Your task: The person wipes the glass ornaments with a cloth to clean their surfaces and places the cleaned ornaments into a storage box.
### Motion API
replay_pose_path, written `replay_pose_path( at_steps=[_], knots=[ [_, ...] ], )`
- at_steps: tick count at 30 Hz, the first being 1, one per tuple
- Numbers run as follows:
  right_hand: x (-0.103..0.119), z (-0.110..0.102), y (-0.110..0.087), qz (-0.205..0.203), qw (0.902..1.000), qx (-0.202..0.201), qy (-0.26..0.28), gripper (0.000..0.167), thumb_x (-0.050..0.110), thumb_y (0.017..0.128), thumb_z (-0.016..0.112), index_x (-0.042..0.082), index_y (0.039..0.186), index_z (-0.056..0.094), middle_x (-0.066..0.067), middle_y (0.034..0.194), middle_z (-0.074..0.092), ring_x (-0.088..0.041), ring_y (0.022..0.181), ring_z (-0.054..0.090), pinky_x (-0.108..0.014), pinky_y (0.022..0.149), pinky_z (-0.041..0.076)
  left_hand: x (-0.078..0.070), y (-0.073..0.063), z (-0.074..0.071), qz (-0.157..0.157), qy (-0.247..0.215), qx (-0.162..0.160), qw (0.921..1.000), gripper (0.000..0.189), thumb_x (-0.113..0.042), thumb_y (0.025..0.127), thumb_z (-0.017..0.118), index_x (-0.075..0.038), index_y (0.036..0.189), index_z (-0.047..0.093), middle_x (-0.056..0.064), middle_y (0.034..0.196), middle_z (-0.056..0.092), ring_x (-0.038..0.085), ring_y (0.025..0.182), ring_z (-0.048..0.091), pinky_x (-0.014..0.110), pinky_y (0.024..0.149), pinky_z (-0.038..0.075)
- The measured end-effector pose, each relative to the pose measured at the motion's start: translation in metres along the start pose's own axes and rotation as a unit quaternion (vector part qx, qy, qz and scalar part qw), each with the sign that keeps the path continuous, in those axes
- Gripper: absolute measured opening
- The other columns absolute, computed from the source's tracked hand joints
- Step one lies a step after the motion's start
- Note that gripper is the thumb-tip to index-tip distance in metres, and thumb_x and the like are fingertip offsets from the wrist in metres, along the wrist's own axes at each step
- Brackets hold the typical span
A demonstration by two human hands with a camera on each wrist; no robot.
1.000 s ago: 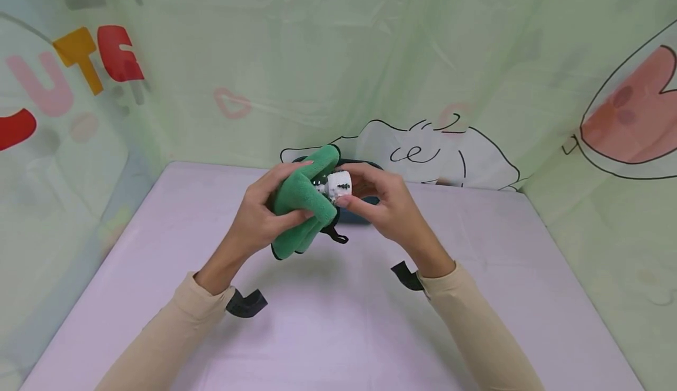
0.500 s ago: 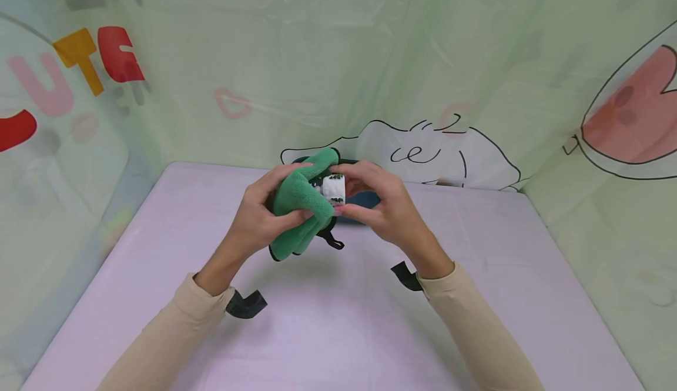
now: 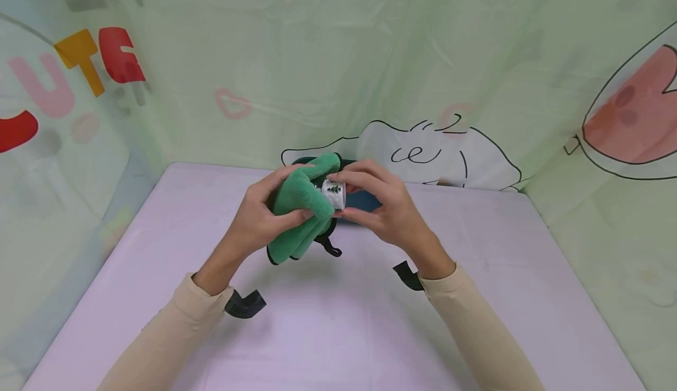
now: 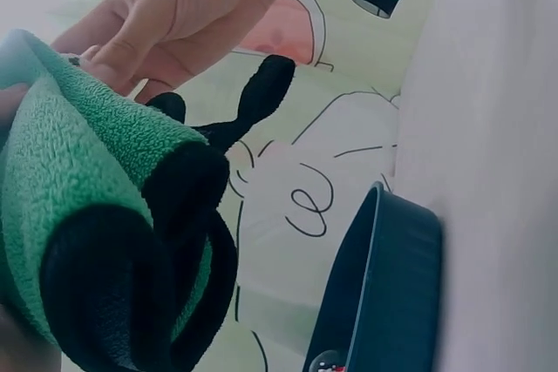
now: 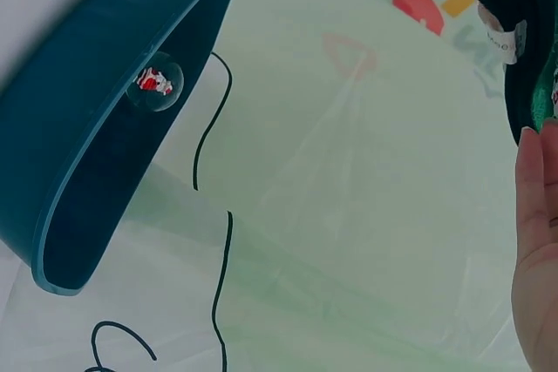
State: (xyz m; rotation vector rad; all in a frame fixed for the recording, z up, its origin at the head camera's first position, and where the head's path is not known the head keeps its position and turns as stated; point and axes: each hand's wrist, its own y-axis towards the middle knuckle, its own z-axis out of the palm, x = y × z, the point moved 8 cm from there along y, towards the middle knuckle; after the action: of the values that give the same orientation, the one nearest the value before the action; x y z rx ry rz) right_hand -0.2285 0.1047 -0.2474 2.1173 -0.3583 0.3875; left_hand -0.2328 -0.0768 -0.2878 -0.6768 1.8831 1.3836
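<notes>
A green cloth (image 3: 298, 197) with black edging and a black loop is bunched in my left hand (image 3: 258, 209), whose thumb presses on its near side. Wrapped in its folds is a small snow globe with a white base (image 3: 334, 195) printed with dark fir trees. The base sticks out toward the right; most of the globe is hidden by the cloth. My right hand (image 3: 388, 203) pinches the base between thumb and fingers. In the left wrist view the cloth (image 4: 78, 145) hangs close to the camera, and the right hand (image 4: 174, 23) is behind it.
A dark blue bin (image 5: 65, 84) stands at the back of the table (image 3: 317, 332), behind the hands. Inside it shows a clear globe (image 5: 155, 82) with a red and white figure. A printed curtain (image 3: 317, 56) hangs behind the table and along its sides.
The white base has turned, so its tree print sits differently, and it has moved slightly left. My right fingers have shifted round it. The cloth's lower corner and loop have dropped a little.
</notes>
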Motion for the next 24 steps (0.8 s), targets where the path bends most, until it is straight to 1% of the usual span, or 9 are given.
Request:
replay_pose_path(
  at_steps=[2, 4, 6, 8, 10, 14, 19, 22, 24],
  knots=[
    [0.0013, -0.0004, 0.0003, -0.011, 0.9999, 0.003, -0.008, 0.044, 0.03, 0.088, 0.077, 0.003, 0.123, 0.069, -0.012, 0.116, 0.063, -0.02, 0.101, 0.061, -0.029, 0.087, 0.054, 0.0002, 0.0001, 0.0001, -0.008, -0.004, 0.003, 1.0, 0.064, 0.004, 0.082, 0.077, -0.011, 0.141, 0.058, 0.007, 0.13, 0.065, 0.024, 0.107, 0.063, 0.035, 0.089, 0.054],
    [0.0024, -0.0006, 0.0004, -0.024, 0.9995, 0.006, -0.017, 0.04, 0.022, 0.088, 0.079, 0.003, 0.122, 0.069, -0.013, 0.116, 0.063, -0.022, 0.104, 0.06, -0.029, 0.09, 0.053, 0.001, 0.0, 0.0002, -0.016, -0.008, 0.006, 0.9998, 0.064, 0.003, 0.083, 0.077, -0.012, 0.142, 0.058, 0.007, 0.129, 0.066, 0.024, 0.106, 0.063, 0.035, 0.088, 0.055],
    [0.0036, -0.0005, 0.0006, -0.04, 0.9989, 0.009, -0.023, 0.038, 0.01, 0.085, 0.082, 0.002, 0.12, 0.068, -0.014, 0.116, 0.063, -0.024, 0.107, 0.06, -0.029, 0.093, 0.052, 0.0027, -0.0001, 0.0002, -0.025, -0.01, 0.009, 0.9996, 0.063, 0.002, 0.084, 0.077, -0.012, 0.142, 0.057, 0.008, 0.127, 0.066, 0.024, 0.105, 0.064, 0.036, 0.087, 0.056],
    [0.0048, -0.0003, 0.0008, -0.052, 0.9982, 0.011, -0.027, 0.042, -0.002, 0.08, 0.083, 0.002, 0.119, 0.068, -0.016, 0.117, 0.062, -0.026, 0.11, 0.059, -0.029, 0.096, 0.051, 0.0037, -0.0003, 0.0003, -0.033, -0.013, 0.011, 0.9993, 0.063, 0.002, 0.084, 0.077, -0.012, 0.143, 0.057, 0.008, 0.125, 0.066, 0.024, 0.104, 0.064, 0.036, 0.086, 0.056],
    [0.0055, -0.0001, 0.001, -0.06, 0.9977, 0.011, -0.029, 0.045, -0.009, 0.077, 0.083, 0.001, 0.118, 0.068, -0.016, 0.117, 0.062, -0.027, 0.111, 0.059, -0.029, 0.098, 0.05, 0.0049, -0.0005, 0.0007, -0.04, -0.018, 0.013, 0.9989, 0.062, 0.001, 0.085, 0.076, -0.013, 0.143, 0.057, 0.008, 0.124, 0.066, 0.024, 0.104, 0.065, 0.036, 0.087, 0.056],
    [0.0057, -0.0009, 0.0005, -0.058, 0.9978, 0.007, -0.03, 0.043, -0.009, 0.078, 0.082, 0.001, 0.117, 0.069, -0.015, 0.116, 0.062, -0.026, 0.111, 0.06, -0.029, 0.099, 0.05, 0.0042, -0.001, 0.0015, -0.046, -0.03, 0.015, 0.9984, 0.061, 0.0, 0.086, 0.076, -0.013, 0.142, 0.057, 0.007, 0.123, 0.066, 0.025, 0.104, 0.065, 0.036, 0.087, 0.056],
    [0.004, -0.0024, -0.0001, -0.044, 0.9986, 0.0, -0.029, 0.043, -0.007, 0.077, 0.083, 0.002, 0.118, 0.07, -0.014, 0.116, 0.064, -0.025, 0.111, 0.062, -0.029, 0.099, 0.051, 0.0011, -0.0008, 0.0025, -0.033, -0.031, 0.017, 0.9988, 0.063, 0.002, 0.084, 0.077, -0.011, 0.142, 0.058, 0.007, 0.123, 0.066, 0.026, 0.103, 0.065, 0.036, 0.087, 0.055],
    [0.0017, -0.0029, -0.0001, -0.035, 0.9992, -0.003, -0.02, 0.044, -0.007, 0.077, 0.082, 0.0, 0.118, 0.069, -0.014, 0.116, 0.065, -0.024, 0.106, 0.063, -0.03, 0.094, 0.053, -0.0005, -0.001, 0.003, -0.023, -0.031, 0.019, 0.9991, 0.063, 0.002, 0.084, 0.077, -0.01, 0.142, 0.057, 0.008, 0.126, 0.066, 0.025, 0.105, 0.064, 0.035, 0.089, 0.055],
    [0.0001, -0.003, -0.0003, -0.02, 0.9997, -0.005, -0.009, 0.044, -0.006, 0.077, 0.082, 0.0, 0.119, 0.069, -0.013, 0.116, 0.065, -0.023, 0.103, 0.064, -0.03, 0.091, 0.054, -0.0012, -0.0009, 0.0033, -0.017, -0.03, 0.021, 0.9992, 0.064, 0.003, 0.083, 0.077, -0.009, 0.143, 0.057, 0.008, 0.129, 0.066, 0.025, 0.107, 0.064, 0.035, 0.091, 0.054]
  ],
)
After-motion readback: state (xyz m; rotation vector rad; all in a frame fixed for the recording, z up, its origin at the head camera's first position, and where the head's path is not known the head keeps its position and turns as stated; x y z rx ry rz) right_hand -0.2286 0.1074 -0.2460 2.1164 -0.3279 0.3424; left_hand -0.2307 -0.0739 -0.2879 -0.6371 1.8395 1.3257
